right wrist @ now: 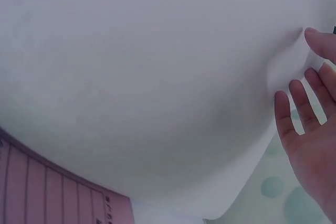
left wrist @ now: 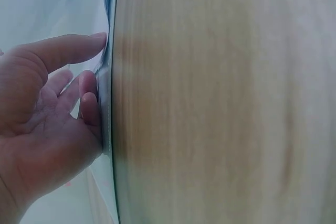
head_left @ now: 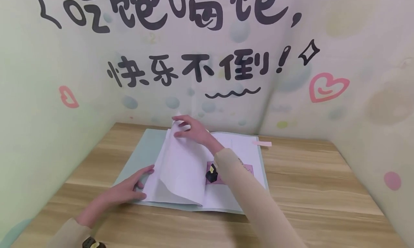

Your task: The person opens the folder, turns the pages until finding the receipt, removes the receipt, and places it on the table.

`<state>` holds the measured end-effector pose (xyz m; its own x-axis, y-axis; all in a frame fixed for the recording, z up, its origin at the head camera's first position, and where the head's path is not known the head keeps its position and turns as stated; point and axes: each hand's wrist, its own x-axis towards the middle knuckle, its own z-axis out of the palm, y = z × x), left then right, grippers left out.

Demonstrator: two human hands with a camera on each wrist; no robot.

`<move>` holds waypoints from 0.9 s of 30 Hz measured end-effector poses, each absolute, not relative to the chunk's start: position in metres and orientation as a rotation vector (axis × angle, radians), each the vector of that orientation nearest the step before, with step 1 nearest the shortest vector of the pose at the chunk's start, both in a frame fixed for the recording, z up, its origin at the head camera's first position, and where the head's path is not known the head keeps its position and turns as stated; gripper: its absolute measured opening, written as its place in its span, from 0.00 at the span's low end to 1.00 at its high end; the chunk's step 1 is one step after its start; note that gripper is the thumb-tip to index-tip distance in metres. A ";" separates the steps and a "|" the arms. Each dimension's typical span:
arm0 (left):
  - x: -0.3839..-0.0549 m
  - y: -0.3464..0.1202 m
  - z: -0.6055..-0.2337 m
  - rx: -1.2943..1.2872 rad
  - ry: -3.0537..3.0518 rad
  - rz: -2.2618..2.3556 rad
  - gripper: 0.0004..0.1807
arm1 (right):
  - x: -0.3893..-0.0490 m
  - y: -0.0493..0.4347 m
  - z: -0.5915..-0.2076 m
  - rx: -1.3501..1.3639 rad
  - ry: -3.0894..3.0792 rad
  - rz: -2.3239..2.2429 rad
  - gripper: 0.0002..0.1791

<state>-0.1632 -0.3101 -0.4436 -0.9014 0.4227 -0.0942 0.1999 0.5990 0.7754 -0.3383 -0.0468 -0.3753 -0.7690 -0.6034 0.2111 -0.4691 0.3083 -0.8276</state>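
Note:
A notebook with a light blue cover [head_left: 142, 151] lies spread on the table, several white pages raised in its middle. My right hand [head_left: 195, 131] is at the top of a lifted page [head_left: 187, 165] and pinches its edge between thumb and fingers. In the right wrist view that page [right wrist: 147, 77] bows and puckers by the thumb, with the right hand [right wrist: 315, 135] at its edge. My left hand [head_left: 124, 188] rests at the notebook's lower left, fingertips on the left pages. In the left wrist view the left hand [left wrist: 52, 93] has loosely bent fingers against the notebook's edge.
A pink printed patch [head_left: 247, 168] lies on the right page, partly behind the right sleeve. One pink tab [head_left: 263, 143] sticks out past the right edge. The wooden table [head_left: 310, 179] meets a printed wall covering [head_left: 194, 108] behind and at both sides.

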 end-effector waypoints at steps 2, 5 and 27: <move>-0.163 -0.310 -0.443 0.500 2.552 1.203 0.49 | -0.337 -0.052 -0.381 -1.015 2.431 -1.415 0.36; -0.163 -0.310 -0.443 0.493 2.547 1.213 0.49 | -0.336 -0.058 -0.389 -1.029 2.416 -1.375 0.38; -0.163 -0.312 -0.441 0.459 2.475 1.220 0.52 | -0.325 -0.092 -0.449 -0.870 2.677 -0.923 0.51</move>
